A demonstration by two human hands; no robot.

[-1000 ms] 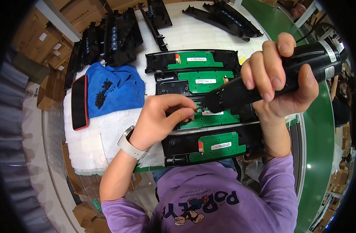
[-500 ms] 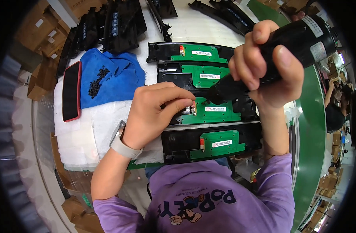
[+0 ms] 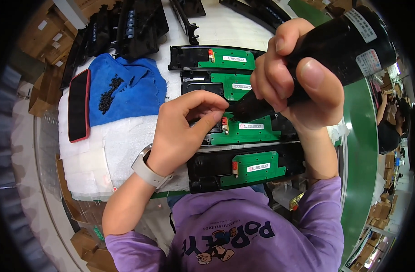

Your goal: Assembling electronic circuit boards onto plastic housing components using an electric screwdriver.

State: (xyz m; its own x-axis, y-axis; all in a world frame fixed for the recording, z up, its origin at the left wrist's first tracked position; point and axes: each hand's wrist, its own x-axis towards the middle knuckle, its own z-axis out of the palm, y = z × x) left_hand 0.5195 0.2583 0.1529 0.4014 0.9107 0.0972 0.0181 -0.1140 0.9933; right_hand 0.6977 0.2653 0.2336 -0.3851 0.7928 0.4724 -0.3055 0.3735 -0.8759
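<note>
My right hand is wrapped around a thick black electric screwdriver, which slants down to the left. Its dark nose reaches the upper left part of a green circuit board seated in a black plastic panel. Close by that nose, my left hand has thumb and forefinger drawn together in a pinch over the board's left edge. Whatever lies between those fingertips is too small to make out. Small dark screws lie heaped on a blue cloth to the left.
Two similar panels with green boards lie beyond, and another panel lies nearest me. A red-edged phone rests left of the cloth. More black plastic parts stand at the back left. Further right, a person is visible.
The screwdriver and my right hand have shifted left and slightly nearer the camera, bringing the nose closer to my left fingertips. My left hand keeps its pinch, nearly in place.
</note>
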